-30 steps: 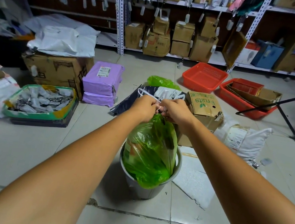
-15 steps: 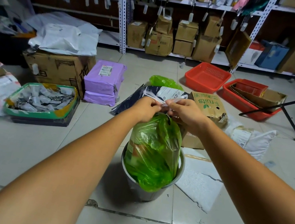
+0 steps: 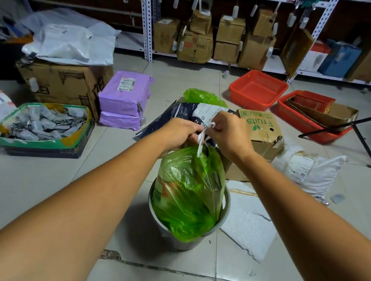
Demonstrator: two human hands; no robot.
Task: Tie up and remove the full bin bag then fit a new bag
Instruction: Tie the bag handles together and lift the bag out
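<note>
- The green bin bag (image 3: 189, 190) is seated in the grey bin (image 3: 225, 206) on the floor, with its neck gathered and drawn up above the rim.
- The left hand (image 3: 178, 132): grip is closed about the gathered neck, where the white tie (image 3: 200, 143) hangs. Exact finger placement is hidden.
- The right hand (image 3: 229, 135): grip is pinched on the upper end of the tie, just beside the left hand.
- The step in hand is judged to be the tying. No cinched knot can be seen yet.
- For a sound knot, the neck should be kept bunched tight and the tie pulled snug, low on the gather, so that no gap is left.
- The thin film is judged liable to tear. A steady pull is advised, not a jerk.
- A loose green bag (image 3: 202, 97) lies on the floor beyond the hands and is possibly the replacement.
</note>
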